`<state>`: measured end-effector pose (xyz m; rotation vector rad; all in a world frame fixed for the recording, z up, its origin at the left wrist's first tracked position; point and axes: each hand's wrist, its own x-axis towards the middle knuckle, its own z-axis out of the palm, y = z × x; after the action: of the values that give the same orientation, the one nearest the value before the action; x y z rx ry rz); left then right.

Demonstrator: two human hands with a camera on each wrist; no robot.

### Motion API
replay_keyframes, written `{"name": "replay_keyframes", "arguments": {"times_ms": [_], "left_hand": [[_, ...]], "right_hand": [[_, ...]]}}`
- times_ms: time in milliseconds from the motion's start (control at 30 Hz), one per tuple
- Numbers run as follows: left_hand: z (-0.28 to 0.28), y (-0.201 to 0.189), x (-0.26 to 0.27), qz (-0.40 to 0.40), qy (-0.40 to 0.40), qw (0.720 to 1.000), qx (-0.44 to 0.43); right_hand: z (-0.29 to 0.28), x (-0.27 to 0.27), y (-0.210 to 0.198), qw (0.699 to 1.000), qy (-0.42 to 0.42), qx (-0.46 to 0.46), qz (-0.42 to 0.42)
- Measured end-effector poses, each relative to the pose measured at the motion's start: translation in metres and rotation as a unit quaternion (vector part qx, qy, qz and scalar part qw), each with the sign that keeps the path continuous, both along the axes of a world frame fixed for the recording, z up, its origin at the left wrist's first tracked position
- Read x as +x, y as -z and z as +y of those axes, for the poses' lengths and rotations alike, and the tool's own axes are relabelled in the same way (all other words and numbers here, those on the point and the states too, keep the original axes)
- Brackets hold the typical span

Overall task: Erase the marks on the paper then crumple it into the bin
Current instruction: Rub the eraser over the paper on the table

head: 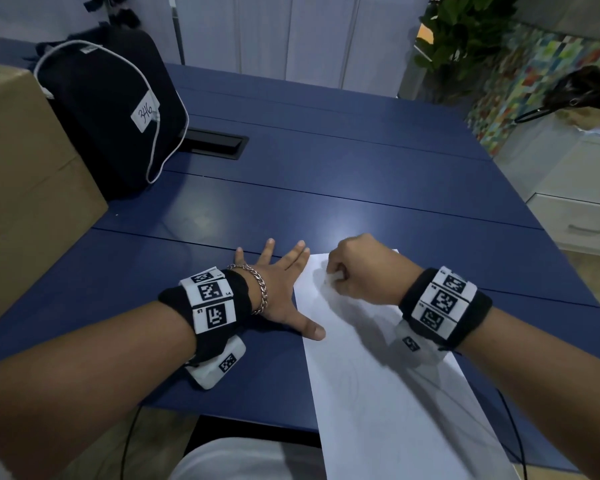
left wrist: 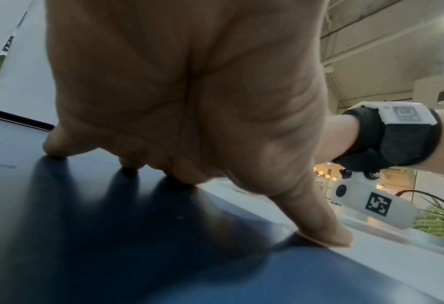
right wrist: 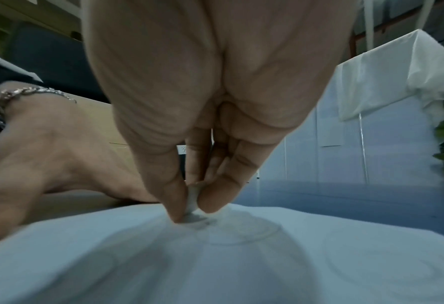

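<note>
The setting appeared to be an office. A large blue table (head: 378,188) made of joined sections carried a recessed black cable hatch (head: 215,142). A white drawer cabinet (head: 579,220) stood to the right, with a potted plant (head: 461,36) beyond. A cardboard box (head: 25,188) and a black bag (head: 108,109) with a numbered label sat on the table. Exposed ceiling pipes and pendant lamps showed in the left wrist view.

Blue laminate tabletop (head: 326,188): smooth, slight sheen. White paper sheet (head: 378,393): matt, flat. Black fabric bag (head: 111,116): matt cloth. Brown cardboard box (head: 25,188): dull. Silver metal chain bracelet (head: 257,285): shiny.
</note>
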<state>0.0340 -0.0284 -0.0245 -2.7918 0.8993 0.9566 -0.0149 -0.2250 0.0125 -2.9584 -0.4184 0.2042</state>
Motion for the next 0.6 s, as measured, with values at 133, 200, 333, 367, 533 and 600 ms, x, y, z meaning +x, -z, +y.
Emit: {"name": "replay_keyframes", "arguments": {"times_ms": [133, 200, 333, 367, 533, 600], "left_hand": [[0.001, 0.0, 0.0, -0.008, -0.014, 1.0, 0.008], [0.002, -0.002, -0.001, -0.007, -0.029, 0.999, 0.016], [0.002, -0.005, -0.003, -0.001, -0.052, 0.998, 0.025], [0.002, -0.005, -0.003, -0.001, -0.053, 0.998, 0.025], [0.002, -0.006, -0.003, 0.0, -0.051, 0.998, 0.032], [0.002, -0.007, -0.003, 0.002, -0.052, 0.998, 0.034]], "right_hand": [[0.027, -0.023, -0.003, 0.994, -0.083, 0.01, 0.077], [0.02, -0.009, -0.005, 0.996, -0.068, 0.01, 0.051], [0.006, 0.005, 0.0, 1.0, -0.012, -0.002, -0.009], [0.01, 0.002, 0.0, 1.0, -0.03, 0.002, 0.006], [0.016, 0.007, -0.005, 0.997, -0.058, 0.024, 0.05], [0.009, 0.019, -0.004, 0.999, -0.017, 0.027, 0.003]]}}
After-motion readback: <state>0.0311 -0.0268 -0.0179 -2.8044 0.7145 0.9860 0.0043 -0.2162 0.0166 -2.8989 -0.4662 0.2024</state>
